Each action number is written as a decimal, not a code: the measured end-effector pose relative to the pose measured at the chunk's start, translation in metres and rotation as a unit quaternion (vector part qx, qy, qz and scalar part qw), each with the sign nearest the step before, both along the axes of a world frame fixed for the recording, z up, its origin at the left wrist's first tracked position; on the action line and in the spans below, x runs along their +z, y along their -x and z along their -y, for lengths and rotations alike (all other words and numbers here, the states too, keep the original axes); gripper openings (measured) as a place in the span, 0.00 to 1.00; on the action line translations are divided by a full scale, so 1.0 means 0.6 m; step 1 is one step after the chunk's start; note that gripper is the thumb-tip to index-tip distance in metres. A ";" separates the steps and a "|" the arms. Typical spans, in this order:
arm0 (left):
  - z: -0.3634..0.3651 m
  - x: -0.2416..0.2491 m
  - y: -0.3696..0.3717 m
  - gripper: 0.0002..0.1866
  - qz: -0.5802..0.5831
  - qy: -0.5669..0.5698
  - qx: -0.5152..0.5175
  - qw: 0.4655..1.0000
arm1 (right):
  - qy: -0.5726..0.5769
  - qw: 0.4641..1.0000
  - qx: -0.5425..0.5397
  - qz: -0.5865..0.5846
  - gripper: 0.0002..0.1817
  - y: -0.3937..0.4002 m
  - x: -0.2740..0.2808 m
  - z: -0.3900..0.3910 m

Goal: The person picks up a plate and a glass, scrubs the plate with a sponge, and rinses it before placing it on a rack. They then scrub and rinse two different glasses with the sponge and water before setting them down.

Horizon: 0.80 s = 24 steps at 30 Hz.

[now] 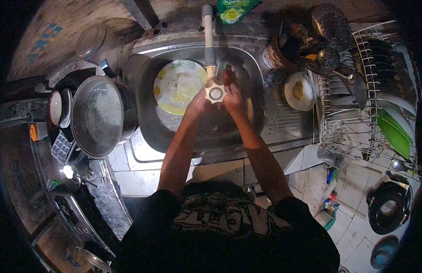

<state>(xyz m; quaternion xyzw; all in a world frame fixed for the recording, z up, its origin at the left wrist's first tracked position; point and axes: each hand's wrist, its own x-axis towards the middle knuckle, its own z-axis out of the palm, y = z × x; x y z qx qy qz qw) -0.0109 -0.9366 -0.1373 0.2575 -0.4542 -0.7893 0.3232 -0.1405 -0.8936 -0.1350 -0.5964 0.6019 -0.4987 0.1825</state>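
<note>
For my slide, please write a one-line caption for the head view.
Both hands, left and right, meet under the tap above a soiled plate in the steel sink.

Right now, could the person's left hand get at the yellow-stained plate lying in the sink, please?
Probably yes. The left hand is over the sink beside the tap handle, and the plate lies just beside it with nothing covering its upper face.
</note>
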 end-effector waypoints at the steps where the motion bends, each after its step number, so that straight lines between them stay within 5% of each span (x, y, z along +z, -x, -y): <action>1: -0.017 0.018 -0.013 0.19 0.003 0.000 0.002 1.000 | 0.048 0.992 -0.036 -0.107 0.22 -0.004 -0.024 -0.002; 3: -0.047 0.027 -0.040 0.21 -0.007 -0.336 -0.004 0.942 | 0.011 0.995 -0.053 -0.084 0.24 -0.031 -0.042 -0.016; 5: -0.069 0.030 -0.063 0.21 -0.062 -0.329 -0.009 0.942 | -0.025 0.996 -0.067 -0.062 0.27 -0.049 -0.053 -0.016; 7: -0.075 -0.004 -0.080 0.21 -0.138 -0.275 -0.032 0.951 | -0.217 0.976 0.005 0.004 0.26 -0.051 -0.055 0.004; 10: -0.061 0.042 -0.088 0.25 -0.075 -0.360 0.025 0.930 | -0.354 0.932 0.037 0.067 0.24 -0.068 -0.055 0.022; 12: -0.050 0.051 -0.091 0.26 -0.108 -0.377 0.030 0.919 | -0.241 0.897 -0.033 0.370 0.22 -0.088 -0.008 0.006; 17: -0.041 0.055 -0.066 0.28 -0.052 -0.380 0.088 0.919 | -0.266 0.834 -0.028 0.483 0.20 -0.075 -0.027 -0.003; 20: -0.040 0.050 -0.069 0.27 -0.068 -0.370 0.067 0.924 | -0.150 0.790 0.039 0.593 0.21 -0.036 -0.066 -0.032; 21: -0.041 0.066 -0.079 0.26 -0.033 -0.334 0.003 0.942 | -0.110 0.913 0.118 0.375 0.23 -0.011 -0.056 -0.034; 24: -0.056 0.066 -0.095 0.24 0.062 -0.249 -0.093 0.962 | -0.249 0.847 0.228 0.410 0.36 0.035 0.013 -0.024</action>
